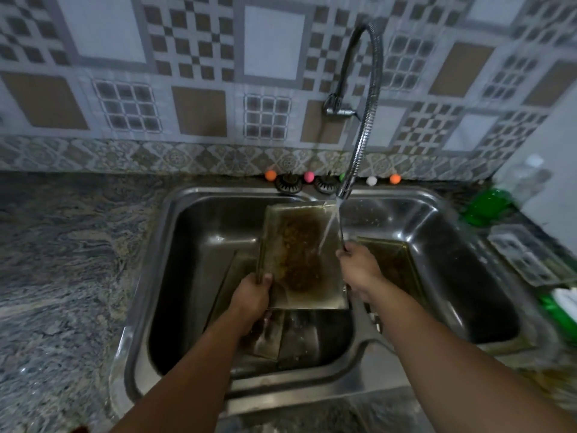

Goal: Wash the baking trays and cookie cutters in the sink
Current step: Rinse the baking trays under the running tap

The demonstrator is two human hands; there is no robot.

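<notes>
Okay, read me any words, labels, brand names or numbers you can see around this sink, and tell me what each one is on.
No text can be read anywhere in this view.
Green bottle on the counter at right: no legible label, too blurred.
Green-and-white item at the right edge: blurred, nothing readable.
Baking tray under the tap: only brown residue, no markings.
Wall tiles: patterns only, no lettering.

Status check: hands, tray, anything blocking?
Left hand and right hand grip the crusted rectangular metal baking tray, tilted under running chrome flexible faucet. Second tray in right steel basin. Nothing blocking.
</notes>
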